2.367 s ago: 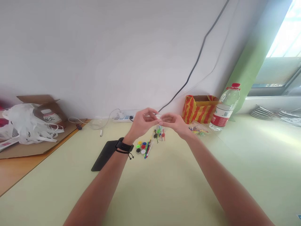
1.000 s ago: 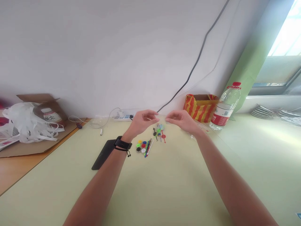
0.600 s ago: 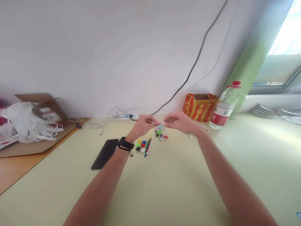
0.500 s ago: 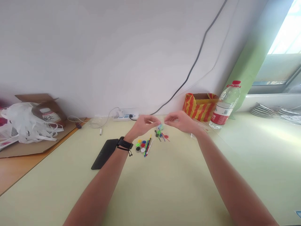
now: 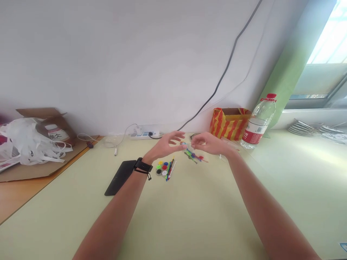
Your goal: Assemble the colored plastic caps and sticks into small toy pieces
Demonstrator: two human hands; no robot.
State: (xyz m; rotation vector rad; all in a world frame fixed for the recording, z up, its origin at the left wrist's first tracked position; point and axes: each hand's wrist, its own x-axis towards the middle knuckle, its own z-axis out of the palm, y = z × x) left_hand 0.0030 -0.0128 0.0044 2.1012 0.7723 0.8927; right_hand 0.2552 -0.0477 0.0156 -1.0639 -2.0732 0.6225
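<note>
Colourful small pieces (image 5: pixel 193 156), green, blue and red, hang blurred below my hands, seemingly in or under a thin clear bag. My right hand (image 5: pixel 203 141) is pinched at the top of them, on what looks like the bag's edge. Just left of it, my left hand (image 5: pixel 172 143) has its fingers parted, the thumb close to a small blue and orange spot. On the table lie round coloured discs (image 5: pixel 164 167) in pairs, beside a row of thin coloured sticks (image 5: pixel 170 169).
A black flat device (image 5: pixel 120 177) lies by my left forearm. Behind are a power strip (image 5: pixel 146 132), a striped bag (image 5: pixel 229 124) and a bottle (image 5: pixel 256 126). White plastic bags (image 5: pixel 35 141) sit on cardboard at left.
The hanging coloured pieces have swung to the right. My left hand has opened its fingers, and my right hand has come slightly lower.
</note>
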